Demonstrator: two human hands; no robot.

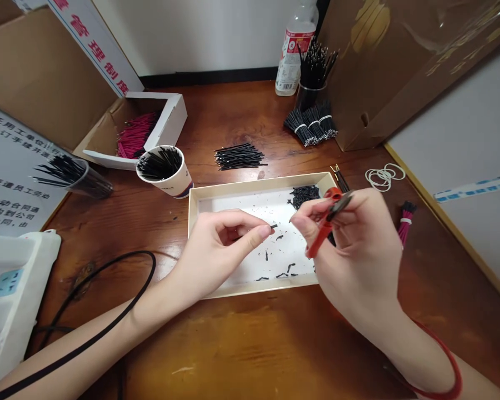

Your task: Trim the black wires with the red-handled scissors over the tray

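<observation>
My left hand (pixel 223 244) is over the left half of a shallow cream box (pixel 254 290), pinching a short black piece (pixel 274 226) between thumb and forefinger. Over the box's right side, my right hand (pixel 354 250) is closed around red-handled cutters (pixel 320 238), their dark metal jaws pointing up and right. Its thumb and forefinger are close together, and a tiny dark tip shows beside them. The hands are apart. Inside the box lie a heap of black scraps (pixel 304 195) at the back right and several loose bits on the white bottom.
Behind the box are a pile of black wires (pixel 239 156), a paper cup (pixel 179 183) of wires, tied bundles (pixel 310 125) and a bottle (pixel 291 61). A carton (pixel 375 72) stands back right. White bands (pixel 385 176) lie right. A black cable (pixel 144 289) crosses my left forearm.
</observation>
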